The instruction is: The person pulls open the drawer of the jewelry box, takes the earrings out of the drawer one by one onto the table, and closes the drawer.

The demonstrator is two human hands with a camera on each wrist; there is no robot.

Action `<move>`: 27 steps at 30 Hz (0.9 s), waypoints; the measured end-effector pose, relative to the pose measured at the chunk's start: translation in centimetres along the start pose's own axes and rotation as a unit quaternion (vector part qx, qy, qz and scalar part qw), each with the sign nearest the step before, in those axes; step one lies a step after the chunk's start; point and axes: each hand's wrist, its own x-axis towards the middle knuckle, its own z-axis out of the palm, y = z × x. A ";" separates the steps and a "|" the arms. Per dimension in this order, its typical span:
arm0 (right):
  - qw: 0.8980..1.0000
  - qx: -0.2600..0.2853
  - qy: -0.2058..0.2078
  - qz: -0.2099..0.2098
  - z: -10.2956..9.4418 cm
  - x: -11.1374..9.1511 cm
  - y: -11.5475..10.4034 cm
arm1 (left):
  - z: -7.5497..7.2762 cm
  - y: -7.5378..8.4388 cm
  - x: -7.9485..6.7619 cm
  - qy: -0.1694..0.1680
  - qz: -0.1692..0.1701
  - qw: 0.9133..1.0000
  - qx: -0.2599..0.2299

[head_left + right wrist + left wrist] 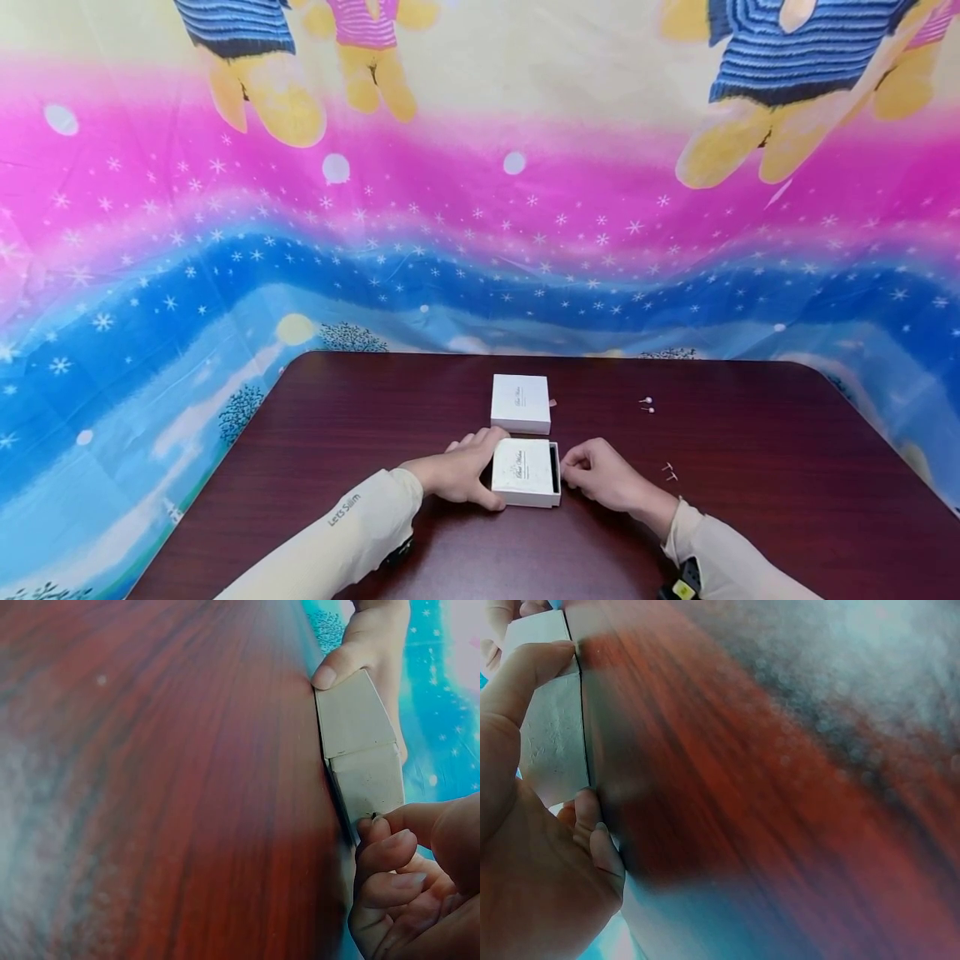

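Observation:
A white sleeve box (521,473) with printed lettering lies on the table, its inner drawer (556,492) slid a little out to the right, a dark strip of the inside showing. My left hand (467,471) grips the sleeve from the left, thumb at the near corner and fingers at the far side. At the drawer's right end my right hand (602,475) pinches with thumb and forefinger; the small pull tab there is mostly hidden by the fingertips. The right wrist view shows the fingertips (380,823) right at the end of the box.
Just beyond stands a second white box (520,402), a small ribbon tab (552,403) at its right side. Two round-headed stud earrings (648,401) lie to the back right, and another pair of small studs (670,472) lies nearer. A patterned cloth (480,208) hangs behind the dark table (360,433).

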 end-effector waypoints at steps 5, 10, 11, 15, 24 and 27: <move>1.000 0.004 0.000 0.001 0.1 0.1 -0.2 | 0.0 0.0 0.0 0.000 0.005 1.000 0.002; 1.000 0.001 -0.001 0.003 0.2 0.1 -0.4 | -0.1 0.3 -0.2 -0.003 0.004 1.000 0.000; 1.000 0.001 -0.001 0.003 0.2 0.1 -0.4 | -0.1 0.3 -0.1 -0.002 0.001 1.000 -0.003; 1.000 -0.003 -0.002 -0.002 0.3 0.1 -0.5 | -0.2 0.3 -0.1 -0.005 -0.002 1.000 -0.002; 1.000 -0.003 -0.002 0.002 0.7 0.5 -0.3 | -0.2 0.4 -0.2 -0.002 -0.005 1.000 0.003; 1.000 -0.003 -0.001 0.004 0.8 0.6 -0.2 | -0.1 0.3 -0.1 0.000 -0.005 1.000 0.004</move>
